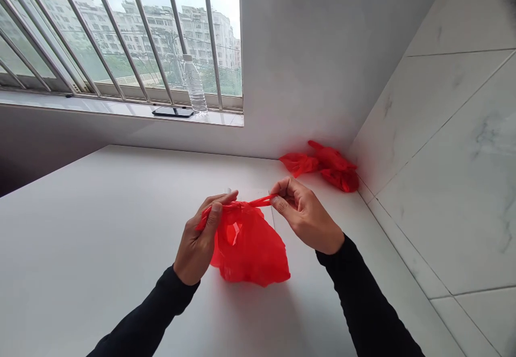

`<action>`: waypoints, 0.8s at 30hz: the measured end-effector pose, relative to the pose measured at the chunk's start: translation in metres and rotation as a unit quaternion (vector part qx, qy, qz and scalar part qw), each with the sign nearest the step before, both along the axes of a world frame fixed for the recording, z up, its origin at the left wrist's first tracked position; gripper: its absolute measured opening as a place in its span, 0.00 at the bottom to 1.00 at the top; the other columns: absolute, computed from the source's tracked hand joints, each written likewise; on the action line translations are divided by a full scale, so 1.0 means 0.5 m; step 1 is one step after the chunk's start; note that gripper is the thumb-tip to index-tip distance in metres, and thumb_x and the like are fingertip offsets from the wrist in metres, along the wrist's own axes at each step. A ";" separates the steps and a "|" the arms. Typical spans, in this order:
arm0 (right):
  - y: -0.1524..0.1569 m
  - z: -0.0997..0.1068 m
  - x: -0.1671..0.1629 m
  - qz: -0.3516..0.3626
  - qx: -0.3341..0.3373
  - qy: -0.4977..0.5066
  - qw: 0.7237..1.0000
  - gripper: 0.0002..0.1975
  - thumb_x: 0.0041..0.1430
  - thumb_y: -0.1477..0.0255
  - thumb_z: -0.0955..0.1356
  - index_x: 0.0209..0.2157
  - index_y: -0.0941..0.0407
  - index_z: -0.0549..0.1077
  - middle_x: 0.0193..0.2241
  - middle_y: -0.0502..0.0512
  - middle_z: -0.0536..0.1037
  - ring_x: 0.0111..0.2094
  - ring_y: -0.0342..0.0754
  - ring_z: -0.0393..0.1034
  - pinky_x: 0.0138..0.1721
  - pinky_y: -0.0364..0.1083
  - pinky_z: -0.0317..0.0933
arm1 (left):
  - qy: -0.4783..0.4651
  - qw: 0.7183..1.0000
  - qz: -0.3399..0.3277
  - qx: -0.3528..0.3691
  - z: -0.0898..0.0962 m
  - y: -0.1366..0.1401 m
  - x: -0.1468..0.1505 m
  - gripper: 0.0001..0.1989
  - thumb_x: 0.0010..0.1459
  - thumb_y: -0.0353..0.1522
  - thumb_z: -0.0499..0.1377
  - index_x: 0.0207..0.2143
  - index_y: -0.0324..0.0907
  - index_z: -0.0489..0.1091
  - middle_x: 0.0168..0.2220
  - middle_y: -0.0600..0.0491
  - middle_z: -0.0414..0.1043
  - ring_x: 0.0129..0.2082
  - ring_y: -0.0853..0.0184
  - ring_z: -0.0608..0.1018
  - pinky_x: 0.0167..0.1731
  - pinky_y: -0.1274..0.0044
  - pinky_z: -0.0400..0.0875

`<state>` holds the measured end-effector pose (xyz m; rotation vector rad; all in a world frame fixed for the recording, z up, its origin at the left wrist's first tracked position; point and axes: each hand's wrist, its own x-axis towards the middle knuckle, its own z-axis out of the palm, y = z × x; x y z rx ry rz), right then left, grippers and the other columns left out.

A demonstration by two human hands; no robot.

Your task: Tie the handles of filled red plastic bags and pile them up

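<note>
A thin red plastic bag [253,249] hangs between my two hands over the white tabletop, its top bunched and its body loosely spread below. My left hand [200,237] pinches the gathered top left end between thumb and fingers. In my right hand [304,212], thumb and fingertips grip a narrow twisted strip of the bag, drawn out to the right. A hole or fold shows pale near the bag's upper left. What lies inside the bag, if anything, I cannot tell. A small white object [228,190] peeks out behind my left fingers, mostly hidden.
More crumpled red plastic bags [336,169] lie at the table's back right corner, against the wall. On the windowsill stand a clear bottle [195,88] and, beside it, a dark flat phone [173,112]. A marble-tiled wall [455,185] borders the white table [121,249] on the right.
</note>
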<state>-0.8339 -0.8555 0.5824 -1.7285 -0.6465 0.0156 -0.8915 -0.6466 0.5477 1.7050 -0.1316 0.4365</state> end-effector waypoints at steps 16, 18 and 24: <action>-0.042 -0.029 0.069 -0.082 0.145 0.065 0.984 0.09 0.65 0.63 0.63 0.40 0.51 0.59 0.46 0.54 0.74 0.32 0.43 0.66 0.43 0.51 0.67 | 0.139 0.962 -0.026 -0.232 -0.009 0.050 0.046 0.24 0.65 0.48 0.53 0.53 0.42 0.72 0.27 0.51 0.73 0.29 0.64 0.72 0.33 0.72 0.70; -0.037 -0.021 0.058 -0.043 0.161 0.108 0.980 0.08 0.66 0.63 0.62 0.40 0.50 0.57 0.43 0.52 0.76 0.27 0.41 0.63 0.37 0.49 0.68 | 0.171 0.942 -0.060 -0.282 -0.007 0.051 0.045 0.21 0.66 0.46 0.52 0.46 0.42 0.74 0.28 0.50 0.73 0.31 0.63 0.74 0.33 0.71 0.72; -0.043 -0.015 0.055 0.059 0.128 0.200 0.970 0.09 0.62 0.68 0.65 0.40 0.53 0.59 0.26 0.46 0.72 0.20 0.39 0.52 0.26 0.43 0.62 | 0.219 0.910 -0.070 -0.346 -0.019 0.066 0.053 0.17 0.64 0.39 0.55 0.24 0.41 0.66 0.21 0.54 0.65 0.26 0.66 0.71 0.30 0.73 0.74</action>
